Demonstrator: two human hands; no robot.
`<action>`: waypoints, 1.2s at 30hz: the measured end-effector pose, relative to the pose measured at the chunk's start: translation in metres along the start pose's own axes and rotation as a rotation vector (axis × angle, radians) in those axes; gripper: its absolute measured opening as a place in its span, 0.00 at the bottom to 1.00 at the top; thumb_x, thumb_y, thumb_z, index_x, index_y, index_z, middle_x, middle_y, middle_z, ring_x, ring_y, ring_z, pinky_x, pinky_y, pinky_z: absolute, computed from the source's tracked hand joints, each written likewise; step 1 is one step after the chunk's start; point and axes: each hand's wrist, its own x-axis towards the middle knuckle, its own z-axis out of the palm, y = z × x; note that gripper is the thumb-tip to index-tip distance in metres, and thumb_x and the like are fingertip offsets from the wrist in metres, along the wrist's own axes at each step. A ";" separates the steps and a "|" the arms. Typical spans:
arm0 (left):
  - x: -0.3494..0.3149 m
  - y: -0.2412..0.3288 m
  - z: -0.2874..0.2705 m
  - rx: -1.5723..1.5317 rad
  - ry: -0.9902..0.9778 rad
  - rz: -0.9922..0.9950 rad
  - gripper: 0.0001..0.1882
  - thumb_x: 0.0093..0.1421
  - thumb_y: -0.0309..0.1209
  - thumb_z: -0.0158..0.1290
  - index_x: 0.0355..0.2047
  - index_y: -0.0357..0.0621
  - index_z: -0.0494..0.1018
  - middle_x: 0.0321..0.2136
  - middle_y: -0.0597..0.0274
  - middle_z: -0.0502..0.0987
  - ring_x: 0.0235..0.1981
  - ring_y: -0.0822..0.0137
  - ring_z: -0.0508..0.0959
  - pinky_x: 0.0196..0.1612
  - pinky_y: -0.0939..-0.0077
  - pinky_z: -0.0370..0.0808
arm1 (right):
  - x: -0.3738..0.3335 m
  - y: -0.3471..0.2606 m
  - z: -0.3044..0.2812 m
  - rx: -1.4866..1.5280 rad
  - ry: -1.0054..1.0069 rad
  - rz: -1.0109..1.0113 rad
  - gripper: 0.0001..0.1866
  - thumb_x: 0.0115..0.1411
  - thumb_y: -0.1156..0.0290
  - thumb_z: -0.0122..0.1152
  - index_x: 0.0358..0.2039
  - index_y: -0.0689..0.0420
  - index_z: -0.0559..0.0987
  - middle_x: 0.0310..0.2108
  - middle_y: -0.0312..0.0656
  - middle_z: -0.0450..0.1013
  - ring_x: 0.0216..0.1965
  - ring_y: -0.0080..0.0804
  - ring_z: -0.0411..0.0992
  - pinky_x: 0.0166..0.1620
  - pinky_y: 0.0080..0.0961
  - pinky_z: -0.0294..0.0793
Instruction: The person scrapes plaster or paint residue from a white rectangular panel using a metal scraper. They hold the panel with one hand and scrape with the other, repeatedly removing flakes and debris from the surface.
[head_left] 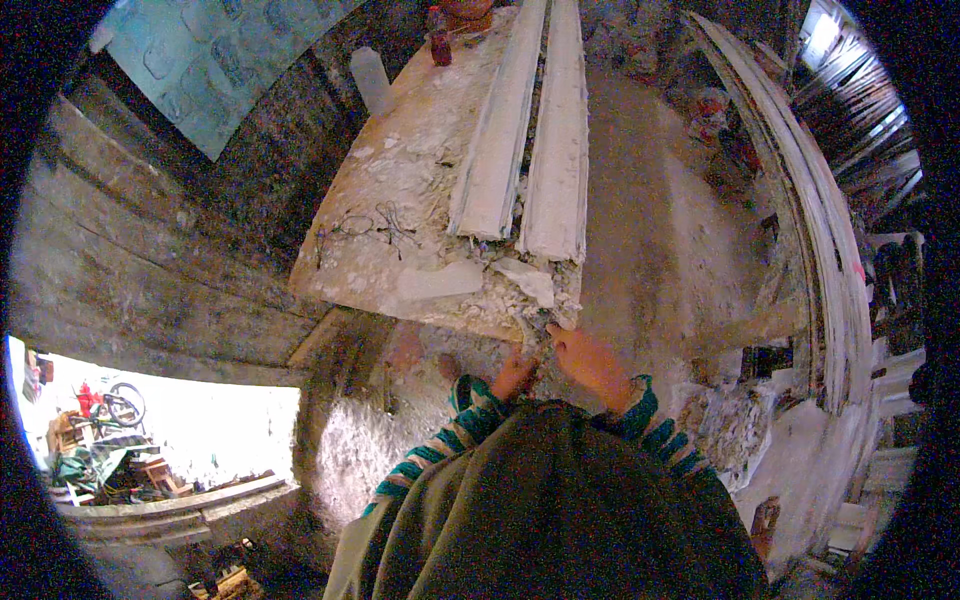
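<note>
Both my hands are close together at the near edge of a plaster-caked table (350, 215). My left hand (514, 376) is closed just below the edge, beside whitish, ragged material hanging there; what it holds is unclear. Slightly higher and to the right, my right hand (590, 362) has thumb and fingers pinched near a small dark spot, and the thing in them is too small to name. Just beyond my hands lies a broken white plaster piece (527, 281) among crumbs. Two long white mouldings (556, 190) run away from me along the table's right side.
Tangled dark wire (385, 222) and a flat white piece (440, 281) lie on the table's left part. A white container (371, 80) and a red bottle (440, 38) stand farther back. Long pale strips (815, 215) lean along the right. A bright opening (220, 430) is at left.
</note>
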 end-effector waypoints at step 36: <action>-0.010 0.018 -0.003 0.048 -0.088 0.005 0.31 0.62 0.31 0.49 0.59 0.52 0.43 0.26 0.59 0.72 0.19 0.67 0.74 0.20 0.72 0.76 | -0.039 0.002 -0.005 -0.228 -0.139 -0.078 0.19 0.56 0.63 0.48 0.49 0.46 0.75 0.29 0.52 0.74 0.30 0.51 0.73 0.33 0.47 0.72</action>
